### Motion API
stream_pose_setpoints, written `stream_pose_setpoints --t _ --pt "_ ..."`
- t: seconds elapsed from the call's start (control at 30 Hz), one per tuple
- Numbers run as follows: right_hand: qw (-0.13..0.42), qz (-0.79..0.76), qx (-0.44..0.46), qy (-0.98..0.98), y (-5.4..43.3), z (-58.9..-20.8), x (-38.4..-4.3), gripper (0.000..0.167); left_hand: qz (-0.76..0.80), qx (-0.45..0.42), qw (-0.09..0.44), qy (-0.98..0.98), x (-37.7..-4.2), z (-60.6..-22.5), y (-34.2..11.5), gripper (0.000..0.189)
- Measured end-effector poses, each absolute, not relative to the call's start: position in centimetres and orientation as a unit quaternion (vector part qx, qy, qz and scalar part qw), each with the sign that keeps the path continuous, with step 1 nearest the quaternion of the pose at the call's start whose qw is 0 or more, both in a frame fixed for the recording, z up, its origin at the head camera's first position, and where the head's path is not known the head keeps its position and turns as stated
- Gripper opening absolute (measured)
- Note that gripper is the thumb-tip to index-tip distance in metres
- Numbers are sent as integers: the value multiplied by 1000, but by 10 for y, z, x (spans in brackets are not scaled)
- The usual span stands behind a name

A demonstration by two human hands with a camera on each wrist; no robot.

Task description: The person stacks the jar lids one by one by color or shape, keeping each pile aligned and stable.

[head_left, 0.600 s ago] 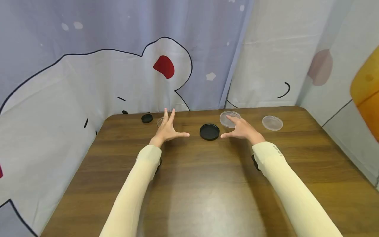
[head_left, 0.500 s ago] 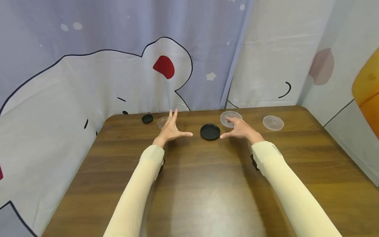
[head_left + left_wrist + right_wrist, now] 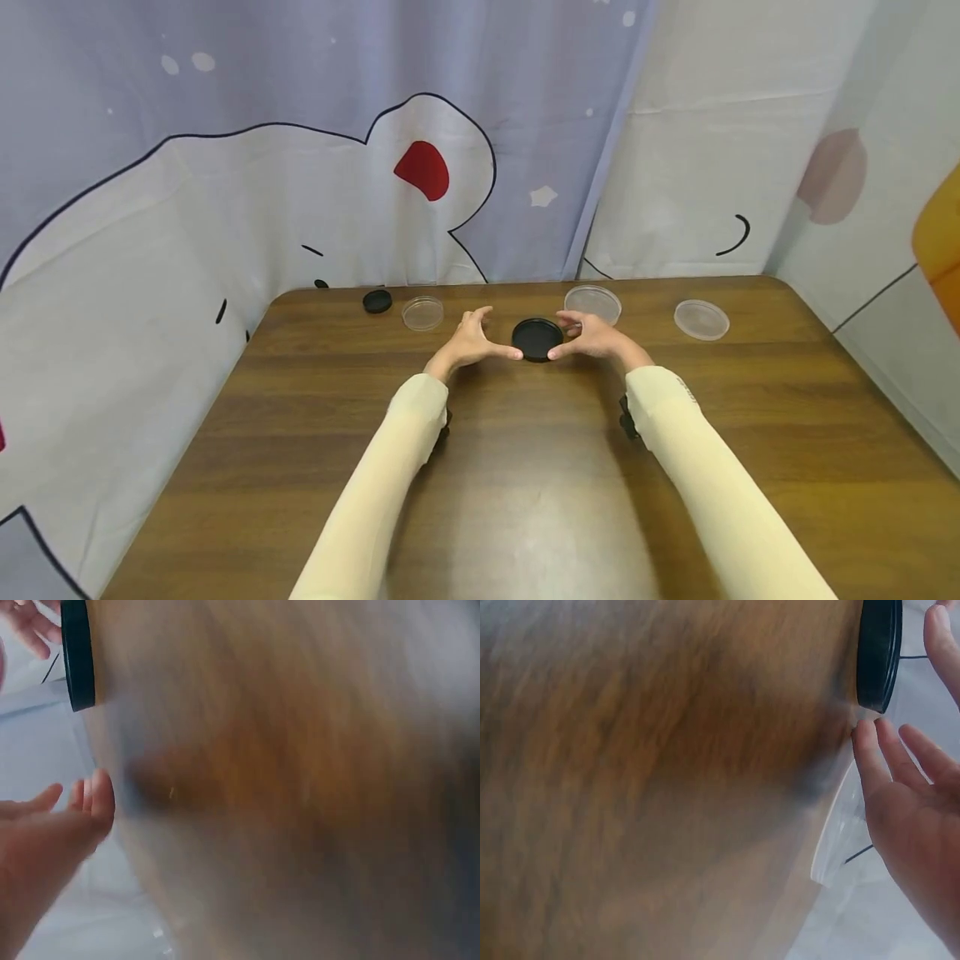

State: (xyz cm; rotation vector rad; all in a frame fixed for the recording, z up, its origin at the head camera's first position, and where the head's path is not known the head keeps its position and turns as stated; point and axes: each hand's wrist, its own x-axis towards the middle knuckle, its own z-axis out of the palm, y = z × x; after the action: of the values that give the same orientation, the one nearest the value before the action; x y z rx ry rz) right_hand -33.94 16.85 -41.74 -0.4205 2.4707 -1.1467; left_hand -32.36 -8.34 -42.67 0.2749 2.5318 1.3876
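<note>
A round black shallow dish [image 3: 537, 338] lies on the wooden table, between my two hands. To its left is my left hand [image 3: 471, 342], thumb stretched toward the dish's near edge and fingers bent loosely. My right hand [image 3: 594, 337] is at its right, thumb tip right at the near rim and fingers reaching toward the far side. In the left wrist view the dish [image 3: 78, 656] stands apart from the left fingers [image 3: 101, 799]. The right wrist view has the right fingertips [image 3: 866, 731] close to the dish [image 3: 879, 656]. Neither hand grips anything.
Behind my right hand lies a clear round dish [image 3: 606, 302], partly covered by the fingers. Another clear dish [image 3: 702, 320] is farther right. At the back left are a small black round dish [image 3: 377, 302] and a clear one [image 3: 423, 313]. A patterned curtain [image 3: 300, 208] hangs behind the table [image 3: 300, 433].
Both hands have closed in on the black dish, the left moving right and the right shifting slightly left. Their spread fingers have drawn in somewhat. The dish stays on the table.
</note>
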Motion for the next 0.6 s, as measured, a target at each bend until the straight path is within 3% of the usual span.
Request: stream_pose_setpoints --t 0.23,0.6 --pt "203 -454 -130 858 170 -423 -338 89 653 31 173 737 -326 -439 -76 92" --pt "224 -462 -139 847 167 -423 -342 93 615 32 174 769 -330 -438 -69 85"
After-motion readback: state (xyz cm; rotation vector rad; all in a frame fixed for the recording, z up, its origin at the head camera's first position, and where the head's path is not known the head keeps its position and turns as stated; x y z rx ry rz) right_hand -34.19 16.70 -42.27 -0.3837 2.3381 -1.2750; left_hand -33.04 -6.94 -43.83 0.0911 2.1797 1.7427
